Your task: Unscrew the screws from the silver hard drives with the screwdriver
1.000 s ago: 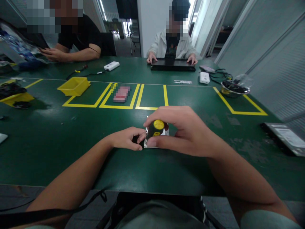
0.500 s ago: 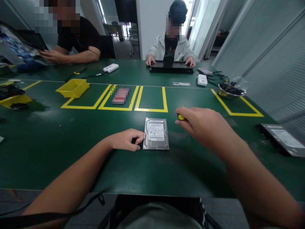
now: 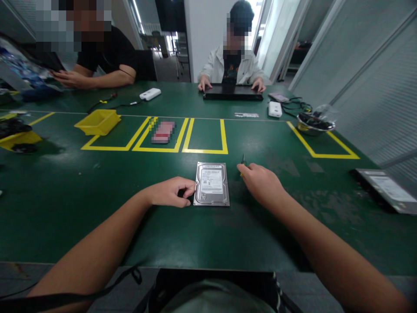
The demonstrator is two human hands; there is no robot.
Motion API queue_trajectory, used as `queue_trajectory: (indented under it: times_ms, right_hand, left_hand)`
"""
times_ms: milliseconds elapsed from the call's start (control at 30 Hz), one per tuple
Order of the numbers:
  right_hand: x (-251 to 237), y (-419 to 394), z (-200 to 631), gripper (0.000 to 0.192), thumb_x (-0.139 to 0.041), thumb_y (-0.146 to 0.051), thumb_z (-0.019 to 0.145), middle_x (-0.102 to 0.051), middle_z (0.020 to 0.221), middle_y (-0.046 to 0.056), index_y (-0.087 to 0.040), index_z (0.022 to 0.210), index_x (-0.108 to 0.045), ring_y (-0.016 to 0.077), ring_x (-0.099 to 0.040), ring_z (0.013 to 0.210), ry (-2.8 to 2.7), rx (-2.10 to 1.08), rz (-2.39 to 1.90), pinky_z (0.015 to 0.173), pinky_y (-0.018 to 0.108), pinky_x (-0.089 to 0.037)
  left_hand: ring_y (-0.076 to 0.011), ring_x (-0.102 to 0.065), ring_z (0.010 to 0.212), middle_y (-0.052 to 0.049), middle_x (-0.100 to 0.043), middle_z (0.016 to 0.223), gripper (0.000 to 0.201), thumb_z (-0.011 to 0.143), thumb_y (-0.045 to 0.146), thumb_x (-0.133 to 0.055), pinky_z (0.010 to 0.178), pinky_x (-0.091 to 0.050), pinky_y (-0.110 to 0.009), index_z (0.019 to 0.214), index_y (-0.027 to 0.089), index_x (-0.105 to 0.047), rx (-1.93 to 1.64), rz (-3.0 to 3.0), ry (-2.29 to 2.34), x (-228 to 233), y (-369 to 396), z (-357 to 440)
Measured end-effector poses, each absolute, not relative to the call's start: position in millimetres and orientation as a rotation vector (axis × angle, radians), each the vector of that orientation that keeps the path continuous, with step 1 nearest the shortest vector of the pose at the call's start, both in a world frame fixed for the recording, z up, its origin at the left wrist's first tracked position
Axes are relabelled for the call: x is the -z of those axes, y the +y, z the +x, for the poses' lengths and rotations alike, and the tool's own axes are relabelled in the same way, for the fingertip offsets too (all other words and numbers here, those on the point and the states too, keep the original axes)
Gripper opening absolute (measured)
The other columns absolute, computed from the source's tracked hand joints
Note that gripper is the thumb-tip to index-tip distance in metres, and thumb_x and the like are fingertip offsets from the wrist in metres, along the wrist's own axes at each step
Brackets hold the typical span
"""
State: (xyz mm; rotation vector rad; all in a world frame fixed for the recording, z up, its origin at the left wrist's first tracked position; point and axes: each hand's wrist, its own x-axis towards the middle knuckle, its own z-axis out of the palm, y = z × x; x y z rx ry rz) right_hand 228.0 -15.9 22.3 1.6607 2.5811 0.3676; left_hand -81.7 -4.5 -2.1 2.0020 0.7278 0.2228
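A silver hard drive (image 3: 211, 187) with a white label lies flat on the green table in front of me. My left hand (image 3: 174, 191) is closed in a loose curl, with its bent fingers against the drive's left edge and nothing visible inside them. To the right of the drive, my right hand (image 3: 260, 178) is closed around what looks like a screwdriver (image 3: 243, 159). Its thin metal end points away from me, and a bit of yellow handle shows between the fingers. Most of the handle is hidden by the hand.
Yellow tape (image 3: 205, 151) marks rectangles beyond the drive. A yellow bin (image 3: 98, 122) stands left; a metal bowl (image 3: 315, 125) holds dark parts at right. Another drive (image 3: 387, 189) lies far right. Across the table, one person's hands touch a black case (image 3: 233, 91); another person sits left.
My right hand has moved down and slightly left. It has turned the screwdriver, so the metal end now shows instead of the yellow handle end. My left hand stays against the drive.
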Motion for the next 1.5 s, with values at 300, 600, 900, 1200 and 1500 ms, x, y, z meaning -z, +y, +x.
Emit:
queue_trajectory:
  times_ms: [300,600,900,1200,1500]
  right_hand:
    - [-0.3,-7.9,239.3,0.038,-0.037,-0.026,0.101,-0.068,0.100,0.014,-0.016,0.133,-0.055,0.0242,-0.063,0.089,2.563,-0.410,1.665,0.071,0.033,-0.040]
    - [-3.1,-4.4,247.7,0.038,-0.038,-0.029,0.100,-0.067,0.108,0.016,-0.017,0.131,-0.056,0.0258,-0.063,0.092,2.510,-0.443,1.698,0.070,0.033,-0.040]
    - [-8.0,-7.9,249.0,0.038,-0.038,-0.032,0.100,-0.067,0.111,0.016,-0.018,0.127,-0.060,0.0277,-0.063,0.093,2.511,-0.457,1.733,0.072,0.035,-0.044]
    - [-5.5,-17.1,239.0,0.038,-0.042,-0.026,0.099,-0.051,0.142,0.021,-0.013,0.131,-0.059,0.0351,-0.050,0.124,2.863,-0.623,1.531,0.092,0.044,-0.047]
    - [-4.3,-40.4,221.4,0.037,-0.055,-0.027,0.094,-0.062,0.128,0.021,-0.007,0.124,-0.062,0.0325,-0.054,0.121,3.426,-0.440,0.822,0.095,0.047,-0.049]
  left_hand:
    - [-0.0104,-0.044,0.068,0.004,-0.047,0.072,0.022,0.077,0.018,-0.065,0.063,-0.033,-0.022,0.073,0.017,-0.043,-0.230,1.967,0.745,2.0,-2.9,-81.9]
    - [-0.0118,-0.047,0.071,0.003,-0.050,0.075,0.018,0.077,0.019,-0.064,0.065,-0.033,-0.023,0.073,0.017,-0.046,-0.232,2.006,0.754,1.1,-2.5,-81.1]
    - [-0.0116,-0.049,0.071,0.002,-0.053,0.074,0.013,0.077,0.018,-0.064,0.066,-0.037,-0.022,0.076,0.016,-0.051,-0.236,1.981,0.748,-5.0,-4.8,-78.5]
    - [-0.0122,-0.052,0.069,-0.001,-0.058,0.075,0.009,0.080,0.013,-0.055,0.066,-0.040,-0.024,0.087,0.015,-0.061,-0.354,2.152,0.810,-13.4,-9.1,-79.7]
    - [-0.0234,-0.060,0.091,-0.009,-0.066,0.099,0.024,0.093,0.028,-0.046,0.080,-0.044,-0.033,0.103,0.017,-0.064,-0.206,2.696,1.565,-36.2,-6.4,-107.4]
